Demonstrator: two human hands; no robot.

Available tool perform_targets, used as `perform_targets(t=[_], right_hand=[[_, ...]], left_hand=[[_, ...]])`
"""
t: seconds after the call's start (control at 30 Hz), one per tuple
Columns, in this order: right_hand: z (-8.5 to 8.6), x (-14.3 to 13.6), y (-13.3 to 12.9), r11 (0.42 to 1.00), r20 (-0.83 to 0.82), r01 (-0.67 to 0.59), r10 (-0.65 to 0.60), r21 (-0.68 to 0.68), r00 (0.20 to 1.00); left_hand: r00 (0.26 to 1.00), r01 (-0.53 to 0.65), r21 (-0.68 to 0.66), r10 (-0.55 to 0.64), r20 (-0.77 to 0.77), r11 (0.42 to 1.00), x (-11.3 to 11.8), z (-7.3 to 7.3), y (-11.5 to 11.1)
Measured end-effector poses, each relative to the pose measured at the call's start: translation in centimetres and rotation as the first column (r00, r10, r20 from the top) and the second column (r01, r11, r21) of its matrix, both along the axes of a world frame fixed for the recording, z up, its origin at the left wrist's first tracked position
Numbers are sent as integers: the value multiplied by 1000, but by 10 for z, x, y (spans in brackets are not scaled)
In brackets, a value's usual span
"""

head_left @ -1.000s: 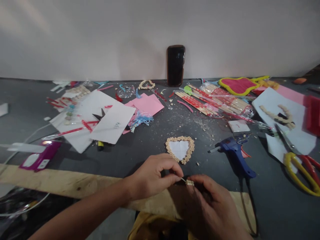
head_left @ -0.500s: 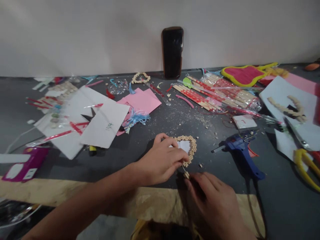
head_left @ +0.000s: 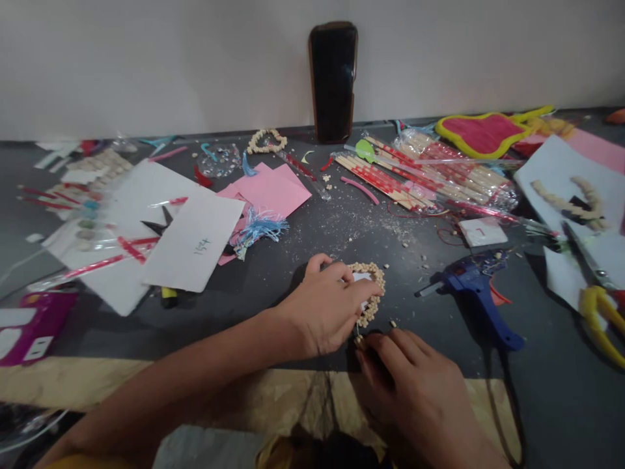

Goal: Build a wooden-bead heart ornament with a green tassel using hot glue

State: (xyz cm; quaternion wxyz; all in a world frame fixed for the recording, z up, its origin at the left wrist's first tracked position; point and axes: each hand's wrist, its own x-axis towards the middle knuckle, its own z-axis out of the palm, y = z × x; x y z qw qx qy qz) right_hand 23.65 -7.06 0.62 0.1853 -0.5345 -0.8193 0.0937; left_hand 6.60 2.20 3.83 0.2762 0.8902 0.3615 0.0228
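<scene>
A ring of small tan wooden beads (head_left: 375, 306) lies on the dark table, with white paper showing inside it. My left hand (head_left: 332, 306) covers its left part, fingers curled over the ring and the index finger reaching to the far side; the thumb is mostly hidden. Just below, my right hand (head_left: 415, 374) pinches a small tan bead piece (head_left: 360, 341) between thumb and index finger. A thin strand runs from that piece up to the ring. To the right lies a blue hot glue gun (head_left: 476, 293), its nozzle pointing left.
A phone (head_left: 333, 81) leans on the wall. White cards (head_left: 195, 244), pink paper (head_left: 276, 189) and a blue tassel (head_left: 261, 231) lie left. Bundled sticks (head_left: 381, 179) lie behind. Yellow-handled scissors (head_left: 598, 319) and a U-shaped beaded piece (head_left: 571, 205) are at right; a purple box (head_left: 46, 326) at far left.
My left index finger has moved from the ring's lower edge up and across to its right side. My right hand keeps its pinch, slightly closer to the ring. The view has shifted a little.
</scene>
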Motion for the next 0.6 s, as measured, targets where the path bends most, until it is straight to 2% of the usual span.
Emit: perform_targets(t=[0.23,0.6], right_hand=[[0,-1,3,1000,31,-17,18,-23,999],[4,0,4,1000,57,-5,7,-30,998]], left_hand=[[993,-11,-60,4,-115,998,8,7,8],[985,4,-68,-15,-173,998,15,17,10]])
